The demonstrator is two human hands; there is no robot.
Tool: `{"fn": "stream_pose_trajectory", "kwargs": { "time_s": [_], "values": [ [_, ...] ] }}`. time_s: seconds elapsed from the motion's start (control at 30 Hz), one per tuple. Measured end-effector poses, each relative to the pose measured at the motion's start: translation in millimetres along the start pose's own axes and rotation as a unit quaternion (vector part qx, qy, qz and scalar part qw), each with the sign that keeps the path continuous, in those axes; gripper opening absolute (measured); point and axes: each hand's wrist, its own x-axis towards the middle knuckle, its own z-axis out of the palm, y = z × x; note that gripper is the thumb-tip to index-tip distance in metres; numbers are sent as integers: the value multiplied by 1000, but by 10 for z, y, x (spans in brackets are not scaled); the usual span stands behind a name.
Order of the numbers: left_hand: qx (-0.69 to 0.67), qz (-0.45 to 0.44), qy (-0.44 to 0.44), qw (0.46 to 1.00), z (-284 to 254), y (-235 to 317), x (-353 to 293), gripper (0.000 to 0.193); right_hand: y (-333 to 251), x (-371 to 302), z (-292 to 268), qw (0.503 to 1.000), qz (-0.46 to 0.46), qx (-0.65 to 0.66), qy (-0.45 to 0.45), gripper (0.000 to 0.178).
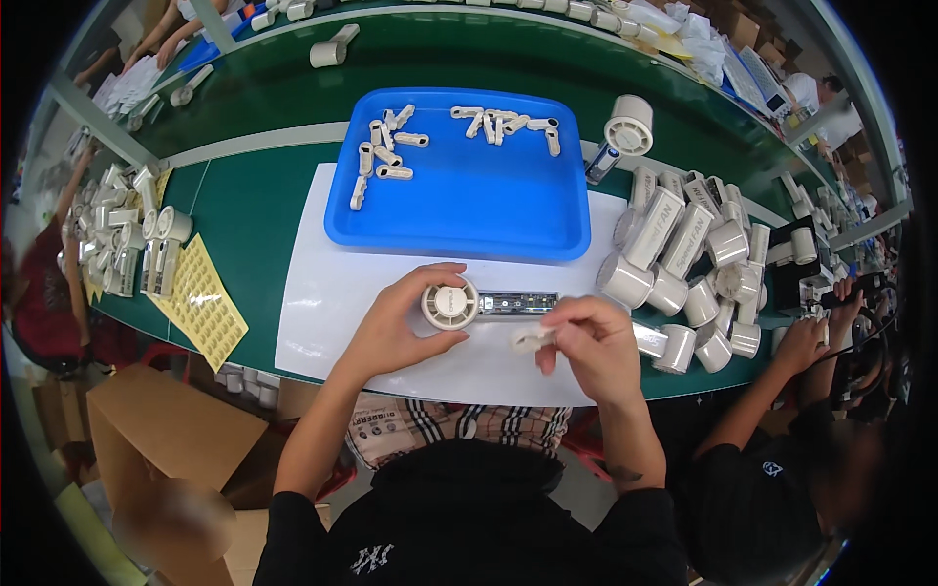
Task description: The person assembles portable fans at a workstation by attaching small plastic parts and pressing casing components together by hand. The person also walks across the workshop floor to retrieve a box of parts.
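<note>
A white handheld fan [449, 306] lies on the white sheet in front of me, its round grille at the left and its handle pointing right. The handle is uncovered, and a dark circuit strip shows along it. My left hand [399, 317] curls around the fan's head, thumb and fingers on opposite sides. Just below the handle's right end, my right hand [598, 347] pinches a small white plastic piece [530, 340], slightly blurred. Beyond them, a blue tray [459, 220] holds several similar small white pieces in two groups along its far side.
White fans [674, 239] are heaped on the right, and another pile [127, 230] stands at the far left beside a yellow sticker sheet [207, 303]. One fan [627, 127] stands behind the tray's right corner. A co-worker's hands [806, 342] are busy at the right.
</note>
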Motion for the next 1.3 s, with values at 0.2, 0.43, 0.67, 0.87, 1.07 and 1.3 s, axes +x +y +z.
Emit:
{"fn": "stream_pose_trajectory", "kwargs": {
  "time_s": [0.2,0.43,0.67,0.87,1.07,1.3],
  "values": [
    [40,19,23,999,60,77,45,56,137,269,-22,813,-216,-541,19,30],
    [142,89,21,986,184,106,172,48,178,260,-113,768,-201,-608,-4,23],
    [151,57,-3,987,197,94,220,39,93,237,-114,813,-100,-574,-15,21],
    [141,62,-37,987,149,83,278,42,-26,279,-88,812,-91,-572,-67,26],
    [110,51,-65,990,133,82,316,49,-75,297,-80,800,-86,-586,-98,27],
    [76,50,-110,990,62,-14,330,50,9,365,-76,783,-133,-571,-208,32]
  ]
}}
